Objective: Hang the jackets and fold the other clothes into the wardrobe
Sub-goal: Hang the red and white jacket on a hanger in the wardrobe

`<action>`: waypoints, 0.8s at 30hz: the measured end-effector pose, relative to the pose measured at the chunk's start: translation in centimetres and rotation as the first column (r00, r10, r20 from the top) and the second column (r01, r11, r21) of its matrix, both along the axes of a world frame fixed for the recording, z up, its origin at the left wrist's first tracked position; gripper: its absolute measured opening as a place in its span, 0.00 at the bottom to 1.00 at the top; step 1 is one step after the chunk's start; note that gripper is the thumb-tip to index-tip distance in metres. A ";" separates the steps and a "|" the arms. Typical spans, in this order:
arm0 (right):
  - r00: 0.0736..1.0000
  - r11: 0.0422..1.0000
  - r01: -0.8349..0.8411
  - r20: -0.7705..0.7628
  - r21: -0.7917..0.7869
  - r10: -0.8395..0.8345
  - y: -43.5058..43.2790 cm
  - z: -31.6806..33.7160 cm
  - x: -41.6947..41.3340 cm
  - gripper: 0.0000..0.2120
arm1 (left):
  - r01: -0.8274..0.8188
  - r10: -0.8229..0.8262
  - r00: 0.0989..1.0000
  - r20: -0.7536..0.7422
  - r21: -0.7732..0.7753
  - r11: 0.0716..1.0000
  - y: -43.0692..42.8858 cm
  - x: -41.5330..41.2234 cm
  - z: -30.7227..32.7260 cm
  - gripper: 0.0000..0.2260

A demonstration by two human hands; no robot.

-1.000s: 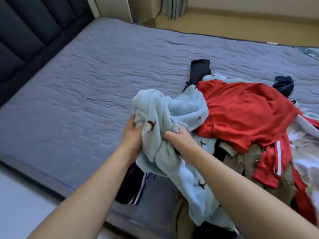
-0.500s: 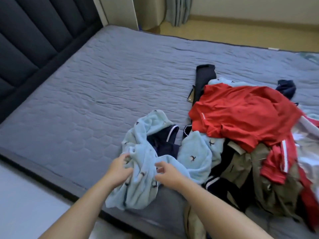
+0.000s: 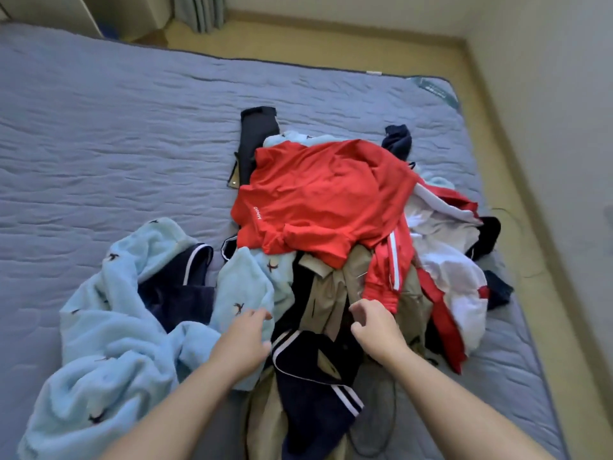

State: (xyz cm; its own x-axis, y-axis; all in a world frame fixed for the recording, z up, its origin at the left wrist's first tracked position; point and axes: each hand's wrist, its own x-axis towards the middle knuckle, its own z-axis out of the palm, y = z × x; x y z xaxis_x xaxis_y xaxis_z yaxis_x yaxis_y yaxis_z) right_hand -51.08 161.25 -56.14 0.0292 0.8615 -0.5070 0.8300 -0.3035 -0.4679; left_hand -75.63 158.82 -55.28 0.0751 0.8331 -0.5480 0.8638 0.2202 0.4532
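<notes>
Grey quilted bed [image 3: 99, 127] carries the heap: red shirt [image 3: 325, 200] atop khaki garment [image 3: 328, 293] and navy striped garment [image 3: 311, 376], pale-blue fleece [image 3: 109, 327] sprawled left of it; left hand [image 3: 243, 340] over the fleece edge, right hand [image 3: 374, 327] above the khaki, both grips slack, seemingly holding nothing.

A bedroom in a home. Told by a wide bed [image 3: 139, 137] under a quilted grey-blue mattress cover [image 3: 99, 78], filling most of the view. Heaped toward the bed's right edge, a loose pile of clothes [image 3: 325, 200]: red, khaki, navy, white, pale blue fleece. Beyond the far edge, tan flooring [image 3: 298, 44], a grey curtain [image 3: 199, 11] reaching down to it, and plain pale walls [image 3: 547, 94] with a skirting board [image 3: 331, 18].
</notes>
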 end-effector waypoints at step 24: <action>0.837 0.834 -0.545 -0.014 -0.083 0.546 2.5 -3.9 11.0 0.09 | 0.148 -0.099 0.984 -0.147 0.369 0.918 12.8 19.7 -2.5 0.32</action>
